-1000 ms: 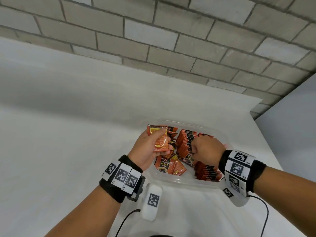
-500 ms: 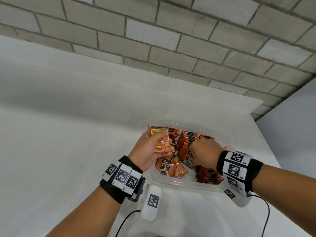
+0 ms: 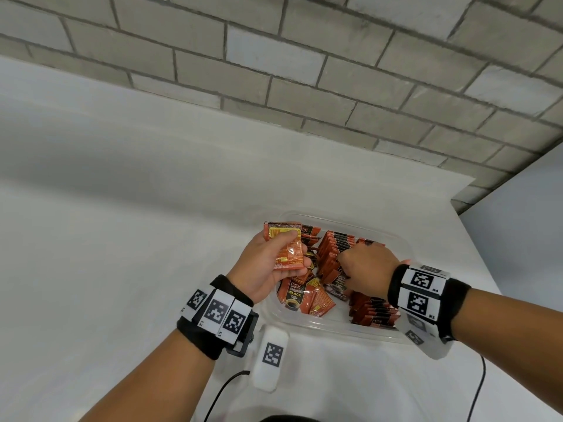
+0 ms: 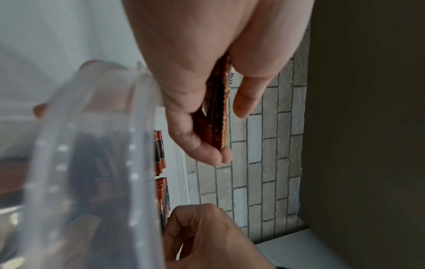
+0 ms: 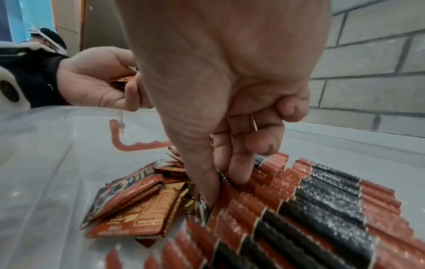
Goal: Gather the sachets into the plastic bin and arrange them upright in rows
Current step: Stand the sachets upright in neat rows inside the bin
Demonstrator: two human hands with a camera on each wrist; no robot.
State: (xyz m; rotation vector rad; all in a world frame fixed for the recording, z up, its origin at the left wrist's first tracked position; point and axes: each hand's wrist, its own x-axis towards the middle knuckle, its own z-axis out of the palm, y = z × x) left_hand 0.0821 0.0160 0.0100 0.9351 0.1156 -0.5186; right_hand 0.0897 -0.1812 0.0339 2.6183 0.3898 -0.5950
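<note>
Low in the centre of the head view sits the clear plastic bin point(image 3: 307, 322) on the white table point(image 3: 106, 269), with both hands over it. From above, the left hand point(image 3: 268, 266) at the bin's left rim grips a small stack of sachets point(image 3: 286, 248), thumb across the orange face, fingers curled beneath. The left wrist view shows those held packets edge-on, pinched between thumb and fingers point(image 4: 200, 145), a detail the overhead frame flattens.

Only the back of the right hand point(image 3: 365, 266) shows from the head camera; the right wrist view shows its thumb and forefinger point(image 5: 239, 171) closed narrowly on the top edge of one upright sachet point(image 5: 220, 183) at the near end of the standing rows point(image 5: 322, 209), other fingers curled above. These rows fill the lower right of that frame, serrated red and black tops packed side by side. Left of the fingertips, loose sachets point(image 5: 138, 209) lie flat in a heap on the bin floor.

One flat packet in the head view reads "D2X" and "BLACK Coffee" point(image 3: 294, 295). Printing on the held stack is too small to read. Coded square markers cover both wristbands point(image 3: 216, 312).
</note>
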